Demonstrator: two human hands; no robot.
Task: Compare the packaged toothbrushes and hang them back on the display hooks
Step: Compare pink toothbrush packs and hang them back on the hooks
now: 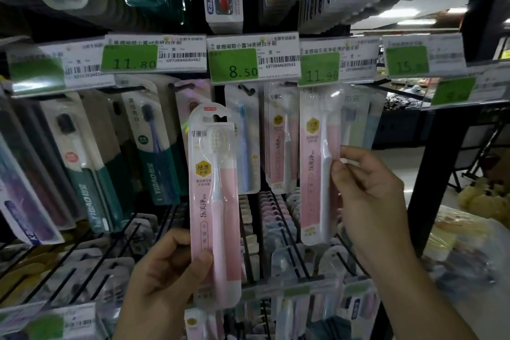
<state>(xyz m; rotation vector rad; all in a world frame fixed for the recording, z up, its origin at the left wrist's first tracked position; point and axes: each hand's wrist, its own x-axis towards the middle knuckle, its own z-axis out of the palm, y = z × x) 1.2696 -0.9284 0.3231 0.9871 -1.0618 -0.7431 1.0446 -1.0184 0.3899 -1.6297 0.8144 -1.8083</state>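
The left hand (165, 273) grips a pink toothbrush pack (214, 201) low down, thumb pressed across the front near the bottom edge and fingers curled behind, so nearly the whole card stands above the grip, its hang slot free at the top and off any hook. The right hand (369, 188) pinches a second pink pack (317, 165) at its right edge about midway up, thumb and fingertips closed on the plastic; above that pinch the pack's top disappears behind the 11.90 price tag (320, 69), so whether it already hangs on its hook cannot be told. The likely trouble lies with the left pack: held so far below the slot, the tall card may wobble or bend when steered onto a hook, and the slot could miss the tip. The edge pinch on the right is light, so the pack could twist or slip if it is not yet seated. The two packs look alike, so they could be hung on the wrong hooks.
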